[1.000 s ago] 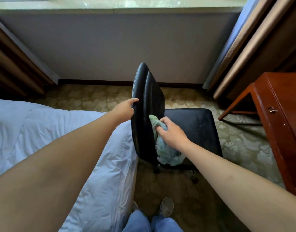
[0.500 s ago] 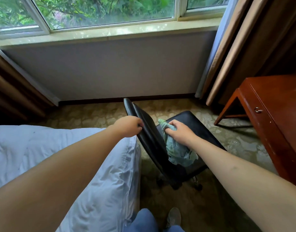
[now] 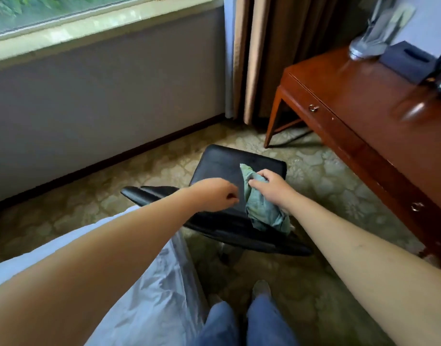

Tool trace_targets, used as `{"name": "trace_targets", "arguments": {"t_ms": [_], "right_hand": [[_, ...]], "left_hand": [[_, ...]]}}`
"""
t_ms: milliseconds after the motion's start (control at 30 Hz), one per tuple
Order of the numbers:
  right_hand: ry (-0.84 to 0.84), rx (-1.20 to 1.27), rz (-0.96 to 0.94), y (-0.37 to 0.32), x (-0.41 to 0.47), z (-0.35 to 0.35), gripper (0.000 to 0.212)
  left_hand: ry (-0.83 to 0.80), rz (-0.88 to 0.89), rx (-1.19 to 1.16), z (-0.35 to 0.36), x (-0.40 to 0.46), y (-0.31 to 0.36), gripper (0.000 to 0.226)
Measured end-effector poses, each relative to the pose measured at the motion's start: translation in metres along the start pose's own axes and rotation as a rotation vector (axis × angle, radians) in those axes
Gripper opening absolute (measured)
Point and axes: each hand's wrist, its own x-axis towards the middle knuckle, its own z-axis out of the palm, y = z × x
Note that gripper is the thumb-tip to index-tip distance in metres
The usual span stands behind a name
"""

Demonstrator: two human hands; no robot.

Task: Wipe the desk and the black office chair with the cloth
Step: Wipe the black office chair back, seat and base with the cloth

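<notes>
Your left hand (image 3: 215,194), fingers curled and holding nothing, has come off the backrest edge it gripped a moment ago and now hovers over the black office chair (image 3: 229,168). That chair, upright a second ago, now appears tipped well back, its seat facing you. Your right hand (image 3: 273,188) grips the green cloth (image 3: 260,211), bunched against the seat. Farther right, the desk (image 3: 379,106) looks untouched by the cloth, so the chair seems the surface in hand.
</notes>
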Motion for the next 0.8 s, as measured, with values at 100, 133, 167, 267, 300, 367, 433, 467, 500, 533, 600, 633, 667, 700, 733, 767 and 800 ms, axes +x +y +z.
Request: {"name": "trace_targets", "arguments": {"t_ms": [100, 133, 167, 267, 300, 367, 433, 467, 500, 533, 600, 633, 667, 700, 733, 767, 800], "right_hand": [[0.013, 0.099, 0.057, 0.021, 0.002, -0.008, 0.018], [0.014, 0.122, 0.062, 0.024, 0.001, -0.013, 0.018], [0.018, 0.144, 0.059, 0.029, 0.001, -0.018, 0.020], [0.046, 0.166, 0.025, 0.033, -0.005, -0.030, 0.045], [0.069, 0.161, -0.004, 0.037, -0.011, -0.032, 0.047], [0.107, 0.160, -0.079, 0.045, -0.021, -0.034, 0.026], [0.167, 0.124, -0.170, 0.047, -0.031, -0.034, 0.024], [0.226, 0.101, -0.230, 0.047, -0.038, -0.031, 0.027], [0.313, 0.083, -0.293, 0.045, -0.045, -0.028, 0.029], [0.417, 0.074, -0.367, 0.043, -0.057, -0.023, 0.030], [0.626, 0.072, -0.493, 0.037, -0.084, -0.013, 0.029], [0.729, 0.047, -0.550, 0.035, -0.100, -0.006, 0.031], [0.826, 0.013, -0.601, 0.036, -0.113, 0.001, 0.033], [0.906, -0.032, -0.635, 0.037, -0.128, 0.008, 0.034], [0.967, -0.071, -0.662, 0.038, -0.140, 0.013, 0.036], [1.012, -0.094, -0.666, 0.041, -0.149, 0.018, 0.038], [1.058, -0.112, -0.671, 0.047, -0.161, 0.030, 0.039]], "left_hand": [[-0.265, 0.028, -0.032, 0.001, 0.028, 0.026, 0.025], [-0.356, 0.006, -0.048, -0.001, 0.039, 0.035, 0.024], [-0.424, -0.020, -0.059, -0.002, 0.051, 0.044, 0.022], [-0.508, -0.071, -0.060, -0.006, 0.075, 0.063, 0.021], [-0.515, -0.066, -0.052, -0.003, 0.080, 0.069, 0.021], [-0.497, -0.059, -0.031, 0.002, 0.084, 0.075, 0.023], [-0.438, -0.052, -0.049, 0.004, 0.078, 0.081, 0.023], [-0.383, -0.036, -0.069, 0.007, 0.071, 0.082, 0.022], [-0.318, -0.019, -0.100, 0.008, 0.062, 0.084, 0.020], [-0.230, 0.006, -0.128, 0.010, 0.050, 0.086, 0.016], [-0.034, 0.095, -0.187, 0.014, 0.025, 0.087, 0.012], [0.065, 0.147, -0.203, 0.017, 0.011, 0.087, 0.013], [0.157, 0.193, -0.213, 0.022, -0.001, 0.085, 0.015], [0.237, 0.232, -0.205, 0.027, -0.010, 0.083, 0.017], [0.314, 0.257, -0.192, 0.031, -0.020, 0.082, 0.018], [0.387, 0.272, -0.165, 0.034, -0.026, 0.080, 0.020], [0.456, 0.291, -0.127, 0.043, -0.037, 0.077, 0.021]]}}
